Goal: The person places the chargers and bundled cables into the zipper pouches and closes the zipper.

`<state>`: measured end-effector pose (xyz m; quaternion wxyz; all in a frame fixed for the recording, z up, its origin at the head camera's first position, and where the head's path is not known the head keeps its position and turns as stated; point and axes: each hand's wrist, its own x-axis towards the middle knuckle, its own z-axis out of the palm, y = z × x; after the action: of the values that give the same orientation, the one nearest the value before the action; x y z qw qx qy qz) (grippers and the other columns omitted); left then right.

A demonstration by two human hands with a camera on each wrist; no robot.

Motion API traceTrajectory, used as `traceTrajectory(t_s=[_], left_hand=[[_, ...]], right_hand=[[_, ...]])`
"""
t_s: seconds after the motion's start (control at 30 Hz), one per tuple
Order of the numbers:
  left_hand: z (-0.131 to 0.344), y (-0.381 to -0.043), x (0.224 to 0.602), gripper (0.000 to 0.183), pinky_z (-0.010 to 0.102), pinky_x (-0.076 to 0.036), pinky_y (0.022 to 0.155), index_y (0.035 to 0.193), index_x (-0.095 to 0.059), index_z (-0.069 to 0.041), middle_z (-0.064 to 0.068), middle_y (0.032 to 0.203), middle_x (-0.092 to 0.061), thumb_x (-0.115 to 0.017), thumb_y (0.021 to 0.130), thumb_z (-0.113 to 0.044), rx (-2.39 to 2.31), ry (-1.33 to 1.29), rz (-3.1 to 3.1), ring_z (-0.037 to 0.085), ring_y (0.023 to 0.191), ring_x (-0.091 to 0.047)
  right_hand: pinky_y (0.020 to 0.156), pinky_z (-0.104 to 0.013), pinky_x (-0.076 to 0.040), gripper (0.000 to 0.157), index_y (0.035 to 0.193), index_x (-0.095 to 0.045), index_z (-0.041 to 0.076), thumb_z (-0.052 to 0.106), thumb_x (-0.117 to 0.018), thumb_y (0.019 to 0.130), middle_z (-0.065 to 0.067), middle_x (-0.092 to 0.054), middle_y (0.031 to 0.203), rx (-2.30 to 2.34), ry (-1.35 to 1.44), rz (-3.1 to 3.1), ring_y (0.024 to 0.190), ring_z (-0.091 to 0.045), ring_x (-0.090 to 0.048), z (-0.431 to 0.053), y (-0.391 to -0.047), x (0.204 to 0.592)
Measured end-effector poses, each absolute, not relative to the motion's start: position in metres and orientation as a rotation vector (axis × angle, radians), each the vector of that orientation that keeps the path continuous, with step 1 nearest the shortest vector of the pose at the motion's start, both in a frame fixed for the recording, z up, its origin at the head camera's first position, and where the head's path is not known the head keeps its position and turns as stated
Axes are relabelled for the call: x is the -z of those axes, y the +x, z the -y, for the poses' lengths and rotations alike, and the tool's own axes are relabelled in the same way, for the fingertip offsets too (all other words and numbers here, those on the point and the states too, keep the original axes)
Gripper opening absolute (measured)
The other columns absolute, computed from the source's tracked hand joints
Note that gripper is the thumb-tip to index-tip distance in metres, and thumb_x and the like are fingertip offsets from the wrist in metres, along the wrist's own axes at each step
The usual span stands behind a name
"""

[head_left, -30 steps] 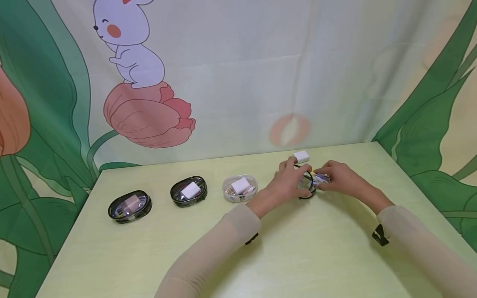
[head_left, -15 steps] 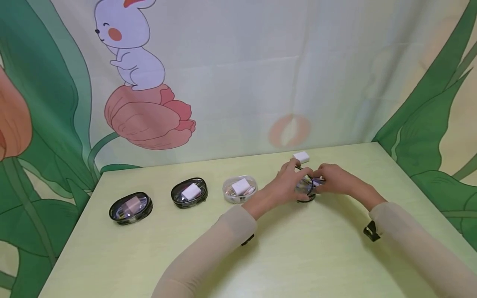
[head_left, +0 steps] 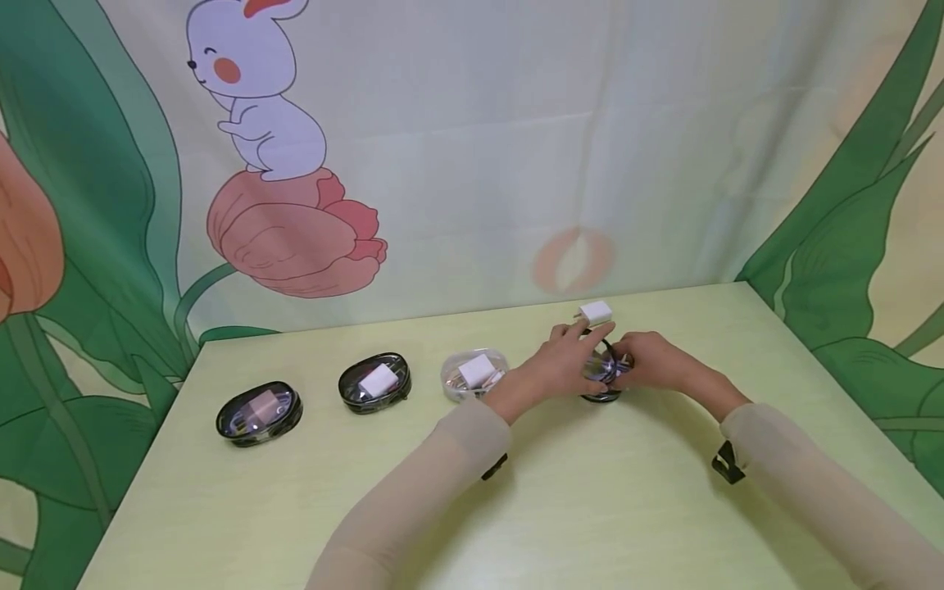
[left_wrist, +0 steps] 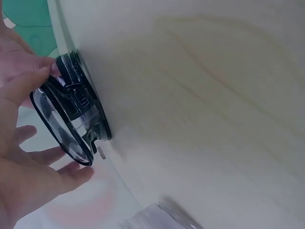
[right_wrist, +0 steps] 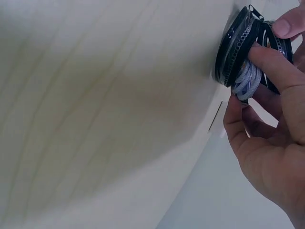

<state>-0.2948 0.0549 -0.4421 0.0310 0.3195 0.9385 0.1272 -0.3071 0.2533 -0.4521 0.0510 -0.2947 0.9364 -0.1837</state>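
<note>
A small clear zip case with black trim (left_wrist: 71,109) stands on the table with its lid raised. My left hand (head_left: 564,360) grips the lid, thumb on one side and fingers spread around the other. From the right, my right hand (head_left: 652,360) pinches a coiled grey cable (right_wrist: 247,81) between thumb and fingers. The coil sits at the case's mouth, partly between the lid and the base, as the right wrist view shows. Left fingers also show at the case's far edge there. Behind the hands, near the table's back edge, lies a white charger plug (head_left: 596,312).
To the left, in a row on the pale table (head_left: 575,508), stand a clear oval case (head_left: 460,394) and two black-trimmed cases, one nearer (head_left: 374,405) and one farther left (head_left: 292,414). Each has a charger plug in it. A printed curtain (head_left: 472,164) hangs behind.
My right hand has moved left with the coiled cable, bringing it into the mouth of the case. My left hand has stayed on the lid. The other cases have not moved.
</note>
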Motion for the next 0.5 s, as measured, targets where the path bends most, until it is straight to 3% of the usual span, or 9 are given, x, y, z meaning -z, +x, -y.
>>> traceTrajectory(t_s=[0.3,0.5], left_hand=[[-0.048,-0.289,0.440,0.079,0.040,-0.047,0.088,0.136,-0.041,-0.030,0.009,0.140,-0.024,-0.075,0.069,-0.058,-0.429,0.990,-2.895,0.031,0.125,-0.030],[-0.045,-0.279,0.438,0.073,0.039,-0.049,0.087,0.129,-0.042,-0.026,0.008,0.136,-0.024,-0.076,0.071,-0.054,-0.434,1.077,-2.924,0.034,0.126,-0.030]], right_hand=[[0.059,-0.027,-0.038,0.012,0.084,-0.069,0.009,0.013,-0.076,0.075,0.000,-0.058,0.074,0.518,-0.920,-2.854,0.064,-0.013,-0.045,-0.247,-0.308,0.450],[0.057,-0.027,-0.032,0.011,0.079,-0.065,0.011,0.005,-0.073,0.073,0.002,-0.051,0.067,0.472,-0.847,-2.877,0.062,-0.014,-0.039,-0.244,-0.309,0.449]])
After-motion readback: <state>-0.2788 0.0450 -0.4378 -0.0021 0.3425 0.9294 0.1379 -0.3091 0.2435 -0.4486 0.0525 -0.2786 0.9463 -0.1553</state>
